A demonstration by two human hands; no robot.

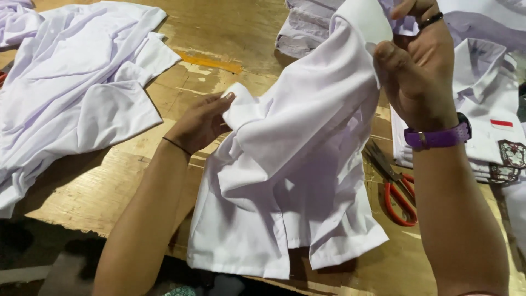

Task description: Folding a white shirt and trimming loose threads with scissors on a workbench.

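worn plywood bench [230,33] carries the work. left hand [200,123] pinches one fold of a white shirt [296,181]; right hand [419,77], closed on the upper edge, lifts it, seemingly to stretch the cloth taut. shirt hangs between both grips, hem on the bench. red scissors [397,192] lie just right; loose shirts [76,93] left, folded stack [487,115] right.

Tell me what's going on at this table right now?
A person is handling a white shirt over a worn wooden table. The left hand pinches a fold of the shirt low down, while the right hand lifts another part of it higher. Red-handled scissors lie beside the shirt. A loose heap of white garments sits to the left, and a stack of folded shirts to the right.
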